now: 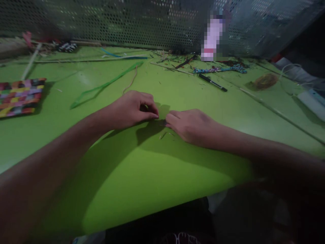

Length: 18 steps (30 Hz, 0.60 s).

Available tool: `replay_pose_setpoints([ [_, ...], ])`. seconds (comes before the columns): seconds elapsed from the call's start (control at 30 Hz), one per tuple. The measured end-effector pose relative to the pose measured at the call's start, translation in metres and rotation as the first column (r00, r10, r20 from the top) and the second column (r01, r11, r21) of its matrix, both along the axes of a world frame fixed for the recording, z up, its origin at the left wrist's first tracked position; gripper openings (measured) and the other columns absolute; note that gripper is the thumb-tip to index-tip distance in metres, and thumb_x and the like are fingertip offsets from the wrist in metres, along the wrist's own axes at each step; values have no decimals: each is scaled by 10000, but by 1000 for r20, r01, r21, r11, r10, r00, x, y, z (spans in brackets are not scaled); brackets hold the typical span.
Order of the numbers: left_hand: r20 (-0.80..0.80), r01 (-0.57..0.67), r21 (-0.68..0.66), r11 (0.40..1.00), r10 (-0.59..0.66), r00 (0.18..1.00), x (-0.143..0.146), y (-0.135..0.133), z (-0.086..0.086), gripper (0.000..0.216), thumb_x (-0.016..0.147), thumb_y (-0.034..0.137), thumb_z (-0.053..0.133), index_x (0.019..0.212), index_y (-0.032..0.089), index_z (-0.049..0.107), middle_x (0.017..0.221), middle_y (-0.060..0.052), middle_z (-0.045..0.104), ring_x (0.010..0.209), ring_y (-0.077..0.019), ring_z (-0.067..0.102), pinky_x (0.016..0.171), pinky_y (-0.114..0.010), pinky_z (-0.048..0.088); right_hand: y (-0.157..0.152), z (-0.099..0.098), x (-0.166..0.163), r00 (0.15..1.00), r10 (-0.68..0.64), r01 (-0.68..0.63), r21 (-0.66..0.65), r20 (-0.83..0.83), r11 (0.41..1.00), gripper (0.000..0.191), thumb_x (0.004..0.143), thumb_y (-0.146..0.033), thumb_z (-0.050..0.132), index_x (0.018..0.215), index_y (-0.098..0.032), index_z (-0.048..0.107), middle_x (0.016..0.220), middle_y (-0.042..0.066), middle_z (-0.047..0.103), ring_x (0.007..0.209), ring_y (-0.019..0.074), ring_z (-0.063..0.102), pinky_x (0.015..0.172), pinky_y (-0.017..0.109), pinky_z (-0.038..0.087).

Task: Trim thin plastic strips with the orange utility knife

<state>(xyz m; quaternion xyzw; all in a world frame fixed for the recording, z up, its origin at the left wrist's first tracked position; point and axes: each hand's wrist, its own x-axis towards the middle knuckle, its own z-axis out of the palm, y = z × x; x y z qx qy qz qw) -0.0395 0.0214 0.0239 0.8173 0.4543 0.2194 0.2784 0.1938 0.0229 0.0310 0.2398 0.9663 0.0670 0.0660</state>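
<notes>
Over the green table [157, 176] my two hands face each other, fingertips a short gap apart. My left hand [137, 106] is closed in a pinch, thumb against fingers, and anything between its tips is too small to see. Curled low at the tabletop, my right hand [190, 123] has a small dark, thin bit showing at its fingertips, whose kind I cannot make out. Thin pale scraps [165, 135] lie just below the right fingertips. Behind my left hand are a pinkish cord [132, 81] and a translucent green strip [108, 84].
A colourful woven mat [21, 96] lies at the left edge. Farther back are a black pen [212, 82], a blue-purple braided band [220, 69] and dark scraps. A brown tangle [266, 81] and a long thin stick [281, 114] lie right. A perforated metal panel [114, 25] closes the back.
</notes>
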Motion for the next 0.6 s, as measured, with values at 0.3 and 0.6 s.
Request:
replay_pose_setpoints([
  [0.3, 300, -217, -95, 971, 236, 924, 6, -3, 1, 171, 749, 339, 791, 807, 178, 783, 764, -37, 732, 712, -157, 639, 706, -273, 515, 29, 27, 21, 986, -150, 136, -171, -68, 976, 202, 983, -331, 560, 973, -159, 666, 903, 61, 683, 728, 158, 574, 633, 262, 346],
  [0.6, 741, -149, -399, 905, 413, 530, 13, -4, -2, 231, 610, 308, 899, 734, 175, 756, 664, -3, 683, 588, -96, 585, 603, -239, 514, 37, 22, -8, 810, -347, -66, -662, -472, 747, 275, 928, -248, 639, 1188, -159, 628, 839, 17, 688, 687, 112, 607, 636, 239, 464],
])
